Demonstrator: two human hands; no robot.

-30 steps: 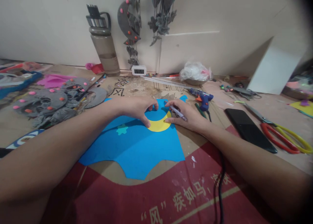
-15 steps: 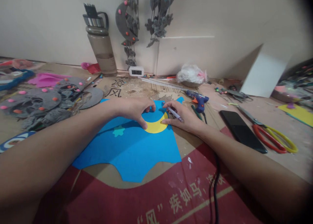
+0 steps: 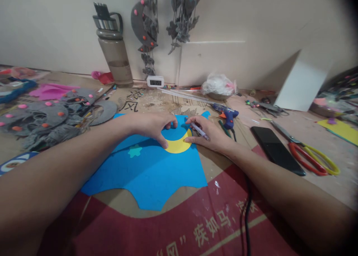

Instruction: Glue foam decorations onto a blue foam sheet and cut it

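A yellow crescent moon cutout [image 3: 179,147] lies flat on a blue craft sheet [image 3: 151,175] with scalloped cuts along its near edge. My left hand [image 3: 152,125] holds the crescent down, its thumb pressing the left end and its fingers curled over the blue sheet. In my right hand [image 3: 211,136] is a slim pale purple pen [image 3: 200,131], pinched with its tip end toward the sheet's far side; that thumb touches the crescent's right part. The pen's tip is hidden by the fingers. A small green flower-shaped cutout [image 3: 134,150] rests on the sheet, left of the crescent.
Right of my hands lie a blue glue gun [image 3: 229,116], a black phone [image 3: 275,149] and red-and-yellow-handled scissors [image 3: 309,157]. Behind stand a water bottle [image 3: 116,58] and a small clock [image 3: 155,81]. Grey felt pieces [image 3: 41,114] fill the left. A black cable [image 3: 247,211] runs forward.
The view has shifted very slightly. Both hands, the crescent and the pen keep nearly the same positions on the blue sheet.
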